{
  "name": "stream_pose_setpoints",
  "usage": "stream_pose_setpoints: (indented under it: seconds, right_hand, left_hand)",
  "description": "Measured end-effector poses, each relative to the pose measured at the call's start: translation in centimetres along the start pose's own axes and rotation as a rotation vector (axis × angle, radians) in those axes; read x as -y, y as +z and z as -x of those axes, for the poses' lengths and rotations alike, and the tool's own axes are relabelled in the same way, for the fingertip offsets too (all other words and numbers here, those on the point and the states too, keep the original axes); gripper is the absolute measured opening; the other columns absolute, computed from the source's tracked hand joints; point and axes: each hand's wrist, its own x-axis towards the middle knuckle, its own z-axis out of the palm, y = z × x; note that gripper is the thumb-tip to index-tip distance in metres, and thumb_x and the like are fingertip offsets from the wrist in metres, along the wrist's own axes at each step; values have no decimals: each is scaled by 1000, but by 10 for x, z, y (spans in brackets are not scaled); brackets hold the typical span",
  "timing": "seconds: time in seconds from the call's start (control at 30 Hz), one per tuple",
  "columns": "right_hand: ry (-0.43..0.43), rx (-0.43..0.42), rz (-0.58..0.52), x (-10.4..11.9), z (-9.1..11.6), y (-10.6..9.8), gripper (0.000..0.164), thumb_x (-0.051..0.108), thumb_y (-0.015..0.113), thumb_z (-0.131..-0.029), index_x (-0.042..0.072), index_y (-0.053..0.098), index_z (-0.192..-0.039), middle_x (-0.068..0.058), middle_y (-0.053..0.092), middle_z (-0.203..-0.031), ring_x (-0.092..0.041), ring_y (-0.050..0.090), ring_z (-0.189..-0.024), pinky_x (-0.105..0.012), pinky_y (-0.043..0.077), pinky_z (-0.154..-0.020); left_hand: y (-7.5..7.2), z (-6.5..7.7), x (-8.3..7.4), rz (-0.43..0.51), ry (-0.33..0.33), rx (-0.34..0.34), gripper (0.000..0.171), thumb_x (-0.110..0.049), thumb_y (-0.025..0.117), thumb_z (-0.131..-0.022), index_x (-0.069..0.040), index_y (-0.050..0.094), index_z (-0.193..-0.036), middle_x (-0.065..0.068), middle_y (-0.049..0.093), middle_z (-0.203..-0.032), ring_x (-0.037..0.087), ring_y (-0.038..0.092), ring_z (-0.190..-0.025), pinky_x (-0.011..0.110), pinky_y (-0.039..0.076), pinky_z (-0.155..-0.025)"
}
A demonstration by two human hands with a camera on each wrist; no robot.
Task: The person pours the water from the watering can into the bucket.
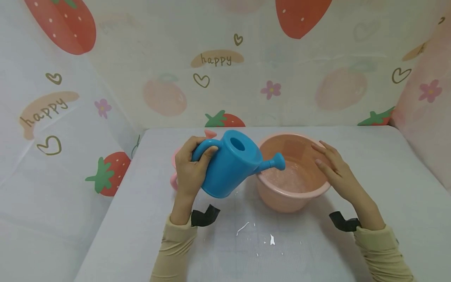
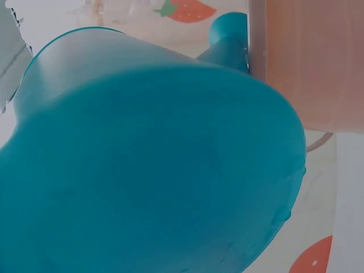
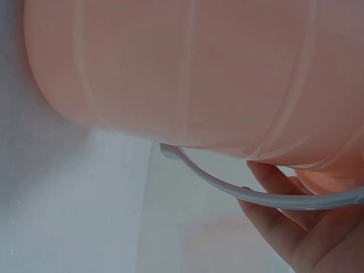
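My left hand [image 1: 190, 168] grips the handle of a blue watering can [image 1: 230, 168], its thumb over the top of the loop. The can tilts to the right, and its spout head overlaps the near-left rim of a pink basin [image 1: 292, 194]. Shiny ripples of water [image 1: 289, 174] show inside the basin. In the left wrist view the can's bottom [image 2: 159, 170] fills most of the picture. At the basin's right rim rests my right hand [image 1: 336, 170], fingers extended. From below, its fingers [image 3: 273, 216] appear beside the basin's wall, behind a pale curved handle [image 3: 273, 199].
Behind the left hand stands a mostly hidden pink object [image 1: 174, 181], with a pink flared piece [image 1: 210, 134] showing above the blue can. Wet spots [image 1: 272, 239] shine on the white table [image 1: 225, 258] in front. A fruit-patterned sheet [image 1: 303, 58] closes off the back and sides.
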Motion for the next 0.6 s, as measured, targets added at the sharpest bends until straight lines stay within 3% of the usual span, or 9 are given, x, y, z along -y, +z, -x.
stream_pose_setpoints:
  seconds: [0.2,0.33,0.47,0.6]
  right_hand:
    - [0,3,-4,0,0,0,46,24,48,-97,20,38,-141,-6,20,-152,-37,16,-139,-70,20,-98]
    - [1,0,-6,1,0,0,46,23,48,-96,19,39,-141,-8,20,-152,-37,17,-139,-70,21,-98]
    - [6,1,-3,2,0,1,46,22,48,-96,19,39,-141,-9,20,-152,-37,18,-138,-71,21,-97]
    - [15,1,6,3,0,1,45,24,48,-97,20,39,-141,-9,20,-152,-38,17,-138,-71,20,-97]
  left_hand:
    - [0,1,-2,30,-75,-9,22,-11,69,-80,-1,64,-99,15,67,-90,17,63,-84,35,53,-81]
    - [1,2,-2,52,-90,-7,22,-12,67,-82,-2,64,-100,14,66,-91,17,63,-86,36,52,-82]
    - [0,1,-2,12,-57,20,26,-22,63,-84,-3,62,-102,14,66,-91,20,62,-86,38,52,-82]
    - [-2,1,-4,-117,1,49,38,-38,56,-86,-4,60,-103,14,66,-90,25,64,-85,42,53,-81]
